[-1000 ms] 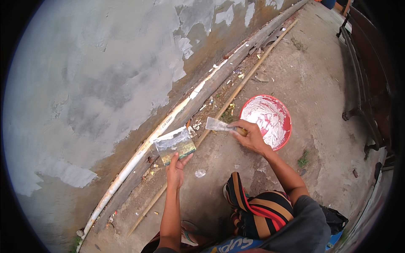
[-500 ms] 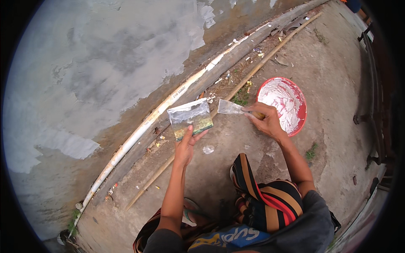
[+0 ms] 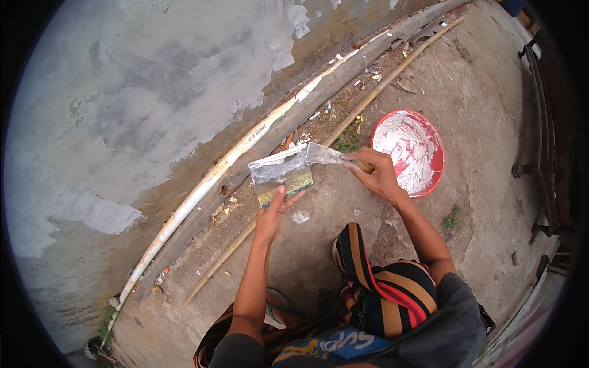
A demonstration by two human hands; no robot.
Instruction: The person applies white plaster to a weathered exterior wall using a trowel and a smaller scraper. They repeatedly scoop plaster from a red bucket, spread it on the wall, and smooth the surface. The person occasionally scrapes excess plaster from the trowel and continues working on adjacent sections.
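While the scraper (image 3: pixel 332 157) grasped in the right hand (image 3: pixel 379 176) has closed the earlier gap and now appears to meet the right edge of the board (image 3: pixel 281 173), the left hand (image 3: pixel 272 218) grips that board's lower edge, left of the red bucket (image 3: pixel 437 161).

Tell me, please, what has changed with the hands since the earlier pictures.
The scraper in the right hand has moved left, closer to the flat panel in the left hand; its blade is now at the panel's right edge, though contact is unclear. Nothing was taken up or let go. The red basin of white paste stayed on the ground.
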